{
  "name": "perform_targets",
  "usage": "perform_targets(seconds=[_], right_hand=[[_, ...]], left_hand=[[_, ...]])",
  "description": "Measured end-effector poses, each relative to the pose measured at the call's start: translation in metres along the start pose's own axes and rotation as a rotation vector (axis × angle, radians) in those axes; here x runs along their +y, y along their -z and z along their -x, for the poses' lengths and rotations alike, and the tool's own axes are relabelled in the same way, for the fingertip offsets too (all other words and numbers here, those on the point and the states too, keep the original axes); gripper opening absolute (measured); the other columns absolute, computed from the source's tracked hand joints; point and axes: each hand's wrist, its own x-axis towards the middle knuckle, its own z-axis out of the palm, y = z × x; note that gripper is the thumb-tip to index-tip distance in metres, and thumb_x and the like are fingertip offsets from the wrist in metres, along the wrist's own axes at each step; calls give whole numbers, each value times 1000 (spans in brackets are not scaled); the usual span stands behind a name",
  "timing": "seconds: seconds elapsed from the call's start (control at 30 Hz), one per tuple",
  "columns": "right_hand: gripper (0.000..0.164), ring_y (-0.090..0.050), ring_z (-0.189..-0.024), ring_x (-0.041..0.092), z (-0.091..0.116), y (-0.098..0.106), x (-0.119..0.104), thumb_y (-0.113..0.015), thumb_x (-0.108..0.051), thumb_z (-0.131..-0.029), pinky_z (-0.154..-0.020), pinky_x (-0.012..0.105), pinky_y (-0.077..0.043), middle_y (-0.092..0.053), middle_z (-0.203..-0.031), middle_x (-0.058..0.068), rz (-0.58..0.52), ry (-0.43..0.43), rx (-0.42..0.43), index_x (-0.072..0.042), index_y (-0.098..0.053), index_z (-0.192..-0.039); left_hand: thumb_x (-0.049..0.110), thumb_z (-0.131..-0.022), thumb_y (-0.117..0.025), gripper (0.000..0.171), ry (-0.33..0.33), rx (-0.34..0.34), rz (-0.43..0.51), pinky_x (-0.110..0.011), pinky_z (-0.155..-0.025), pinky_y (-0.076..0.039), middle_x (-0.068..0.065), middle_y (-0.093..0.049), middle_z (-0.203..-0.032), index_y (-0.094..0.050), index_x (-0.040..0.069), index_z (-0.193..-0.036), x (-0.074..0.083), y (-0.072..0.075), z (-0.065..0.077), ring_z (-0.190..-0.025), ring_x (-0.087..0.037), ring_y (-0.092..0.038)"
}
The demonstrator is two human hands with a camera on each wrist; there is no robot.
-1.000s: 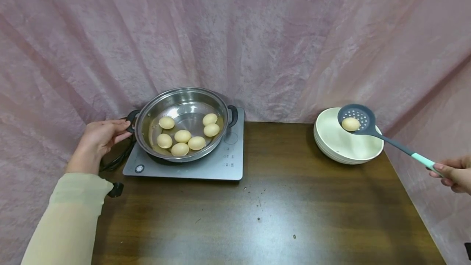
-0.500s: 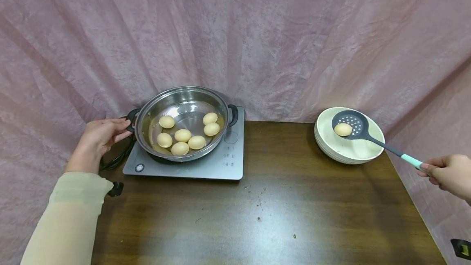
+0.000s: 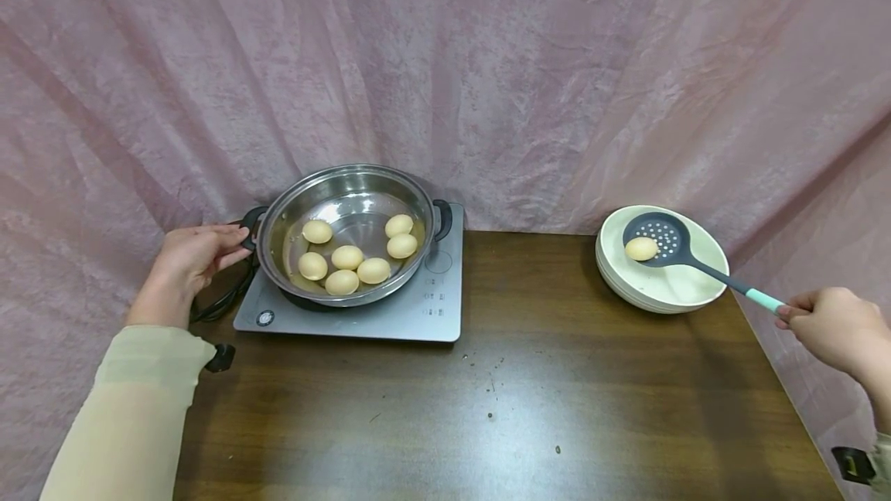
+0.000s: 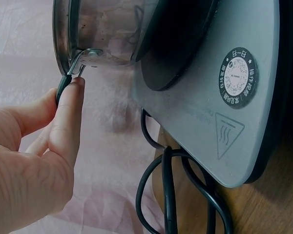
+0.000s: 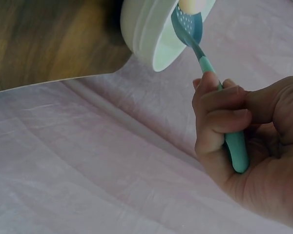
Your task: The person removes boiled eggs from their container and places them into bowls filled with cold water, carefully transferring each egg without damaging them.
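Skimmer (image 3: 670, 252) shifted toward 8 o'clock over bowl (image 3: 678, 284), right hand (image 3: 838, 327) gripping mint handle (image 3: 766, 301). Egg (image 3: 641, 249) at skimmer's 8 o'clock edge: likely slippery, fragile; best cradled, mint handle level. Left hand (image 3: 198, 257) pinches 9 o'clock pan handle (image 3: 250, 224).

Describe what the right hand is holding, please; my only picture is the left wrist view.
Observer: The right hand holds a grey, perforated round ladle with a mint-green handle section.
Operator: Is it carrying anything?
Observer: Yes, one pale yellow oval egg lies on its perforated end.
Operator: Are there any others like that?
Observer: Yes, seven more eggs lie inside the round silver metal pot.
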Motion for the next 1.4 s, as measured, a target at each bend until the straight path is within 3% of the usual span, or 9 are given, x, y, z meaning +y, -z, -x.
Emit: perform_targets(seconds=[0.1,0.27,0.5,0.73,1.13,1.4], right_hand=[[31,-53,-64,28,-1,0,-2,-54,-22,-92,-46,25,-31,-65,-76,17,25,7,22,5,-69,-89],[26,-48,-59,27,-1,-1,-7,-52,-19,-91,-43,25,-30,-58,-65,7,53,-19,81,3,-68,-90],[27,-45,-56,28,2,-1,-10,-47,-16,-91,-40,29,-29,-53,-62,8,67,-35,123,3,-65,-95],[23,-46,-54,31,-1,-4,-8,-48,-16,-89,-38,31,-29,-53,-59,9,79,-33,165,-3,-66,-84],[22,-46,-51,35,-4,-6,-15,-48,-13,-86,-37,37,-32,-52,-58,15,86,-35,195,2,-63,-80],[25,-45,-50,31,-6,-9,-14,-46,-12,-87,-36,36,-32,-51,-55,8,81,-33,181,6,-63,-84]], left_hand=[[9,-81,-73,14,6,-1,12,-22,-71,-60,9,-68,-83,-72,16,-92,0,0,1,-73,-8,-70],[10,-80,-74,13,13,3,4,-22,-71,-60,10,-69,-82,-73,18,-90,1,0,2,-73,-7,-70],[14,-81,-74,45,19,23,-44,-21,-76,-59,14,-66,-84,-60,11,-124,3,-2,2,-76,-5,-69],[10,-81,-73,26,3,12,-8,-21,-75,-60,12,-67,-82,-69,14,-106,2,-2,0,-75,-6,-69],[11,-81,-74,23,0,9,-7,-21,-74,-60,12,-68,-83,-70,15,-103,-1,0,1,-75,-7,-70],[7,-79,-74,15,-1,-11,41,-22,-71,-60,7,-68,-81,-72,14,-93,0,0,-1,-72,-8,-70]])
